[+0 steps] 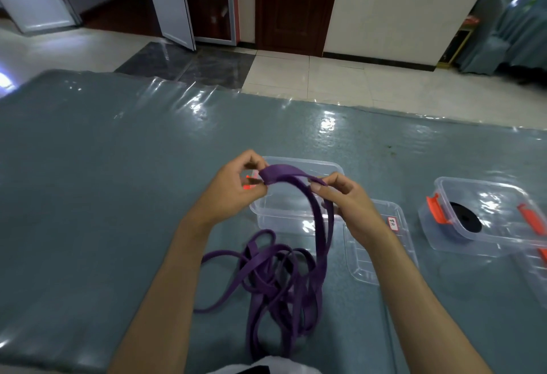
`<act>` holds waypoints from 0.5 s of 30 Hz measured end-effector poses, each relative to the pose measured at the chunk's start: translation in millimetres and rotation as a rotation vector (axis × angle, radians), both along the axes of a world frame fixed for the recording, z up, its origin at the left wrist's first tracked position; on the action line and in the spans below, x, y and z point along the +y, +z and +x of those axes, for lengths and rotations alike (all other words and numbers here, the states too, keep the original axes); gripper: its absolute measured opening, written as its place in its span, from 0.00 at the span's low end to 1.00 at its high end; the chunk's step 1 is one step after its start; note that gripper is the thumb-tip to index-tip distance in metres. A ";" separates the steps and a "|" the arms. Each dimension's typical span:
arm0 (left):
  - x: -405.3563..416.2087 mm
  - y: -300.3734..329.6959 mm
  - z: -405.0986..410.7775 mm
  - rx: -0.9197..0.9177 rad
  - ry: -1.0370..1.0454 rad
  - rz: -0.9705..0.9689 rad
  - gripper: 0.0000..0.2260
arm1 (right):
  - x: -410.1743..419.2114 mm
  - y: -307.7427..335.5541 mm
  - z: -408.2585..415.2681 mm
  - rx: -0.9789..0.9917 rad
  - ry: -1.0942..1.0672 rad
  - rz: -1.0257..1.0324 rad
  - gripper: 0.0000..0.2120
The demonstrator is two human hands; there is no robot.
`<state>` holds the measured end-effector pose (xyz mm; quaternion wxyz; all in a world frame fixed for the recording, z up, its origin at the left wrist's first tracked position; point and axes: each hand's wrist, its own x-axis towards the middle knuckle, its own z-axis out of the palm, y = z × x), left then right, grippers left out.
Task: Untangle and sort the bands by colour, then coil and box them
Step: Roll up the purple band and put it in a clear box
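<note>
Containers first: there's an open clear plastic box (296,211) sitting mid-table, right behind the hands. Can't really tell what's inside, just an orange-red glint showing at its left end past the fingers. Its clear lid (381,255) lies flat on the table touching the box at about 4 o'clock, with a small pink-edged label (392,223) on it. Well off at 3 o'clock from the open box is a second clear box (485,216) with orange clips (436,209) and its lid on, and inside it there's a coiled black band (466,219).

Now the purple band (281,279). Most of it is a loose tangle of loops lying on the grey-blue plastic-covered table (88,181), at roughly 6 o'clock from the hands, close to the near edge. A doubled strand rises out of the pile up to the grip. The left hand (236,193) has its fingers and thumb curled in, pinching a folded bit of the band at the top. The right hand (346,199) pinches the same stretch just at 3 o'clock of the left, thumb and forefinger closed on it. So a short flat span of band bridges between the two hands, held up over the open box, with the rest hanging down between the forearms.
</note>
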<state>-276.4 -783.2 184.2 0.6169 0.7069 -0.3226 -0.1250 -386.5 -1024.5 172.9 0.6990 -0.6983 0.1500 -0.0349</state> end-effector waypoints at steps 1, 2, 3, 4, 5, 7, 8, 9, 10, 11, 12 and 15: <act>-1.4 6.1 -0.6 -0.023 -0.037 0.026 0.09 | -0.6 0.7 0.5 -0.007 0.017 0.017 0.10; -4.0 11.2 -1.9 -0.024 -0.075 0.040 0.08 | -0.9 1.6 1.0 -0.013 0.033 0.057 0.11; -7.4 15.3 -3.3 0.002 -0.108 0.025 0.07 | -0.3 2.9 1.7 -0.019 0.041 0.103 0.12; -10.9 18.5 -4.7 0.038 -0.133 -0.011 0.07 | 0.4 4.1 2.7 -0.024 0.036 0.137 0.12; -14.1 20.5 -6.0 0.080 -0.144 -0.063 0.08 | 1.0 5.3 3.8 -0.026 0.022 0.151 0.12; -16.6 23.9 -6.5 0.185 -0.114 -0.171 0.10 | 2.0 6.9 5.3 -0.039 0.005 0.137 0.14; -15.6 26.2 -5.3 0.234 -0.088 -0.221 0.12 | 1.8 7.2 4.8 -0.057 0.013 0.124 0.16; -13.6 27.3 -3.7 0.253 -0.062 -0.254 0.14 | 0.7 6.9 3.6 -0.081 0.025 0.110 0.19; -10.9 28.4 -1.8 0.237 -0.043 -0.262 0.15 | -0.5 6.9 1.9 -0.109 0.034 0.096 0.21; -8.2 29.4 -0.1 0.198 -0.030 -0.250 0.16 | -1.0 6.8 0.6 -0.141 0.040 0.084 0.22; -6.3 30.7 0.7 0.165 -0.025 -0.242 0.16 | -0.9 7.0 -0.4 -0.173 0.042 0.073 0.22; -7.9 35.3 -1.8 0.176 -0.027 -0.258 0.14 | 2.7 7.8 -0.3 -0.251 0.021 0.057 0.20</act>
